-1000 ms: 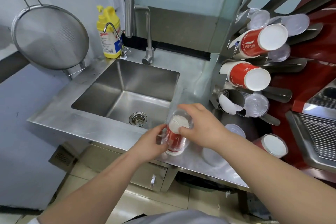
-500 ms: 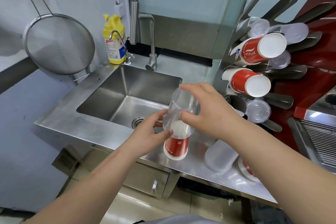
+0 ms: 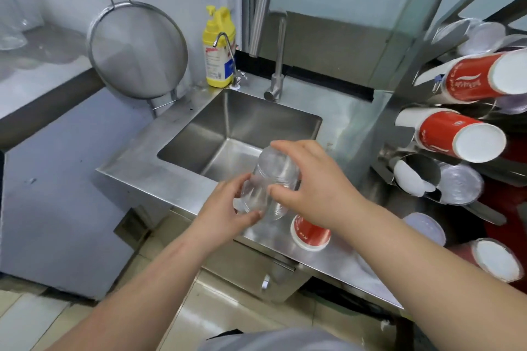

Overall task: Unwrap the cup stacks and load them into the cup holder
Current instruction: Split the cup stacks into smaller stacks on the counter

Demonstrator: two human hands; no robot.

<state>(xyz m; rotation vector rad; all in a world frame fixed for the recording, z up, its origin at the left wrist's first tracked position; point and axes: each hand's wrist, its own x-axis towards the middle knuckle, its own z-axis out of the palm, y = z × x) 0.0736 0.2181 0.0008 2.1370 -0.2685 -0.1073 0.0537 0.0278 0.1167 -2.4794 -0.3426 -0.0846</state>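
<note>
A clear plastic wrap (image 3: pixel 271 179) is held over the counter's front edge, free of the cups. My left hand (image 3: pixel 228 208) pinches its lower end and my right hand (image 3: pixel 310 188) grips its upper part. Just below my right hand, a short stack of red paper cups (image 3: pixel 309 235) stands upside down on the steel counter, partly hidden by that hand. The metal cup holder (image 3: pixel 416 171) stands at the right, with two red cup stacks (image 3: pixel 456 137) sticking out of its tubes.
The sink (image 3: pixel 245 128) lies behind my hands, with a faucet (image 3: pixel 278 65), a yellow soap bottle (image 3: pixel 218 48) and a hanging strainer (image 3: pixel 137 48). A pale cup stack (image 3: pixel 425 228) and another red stack (image 3: pixel 493 259) lie at the right of the counter.
The clear wrap has come up and off the red cup stack, which now stands bare on the counter. Both hands rose with the wrap.
</note>
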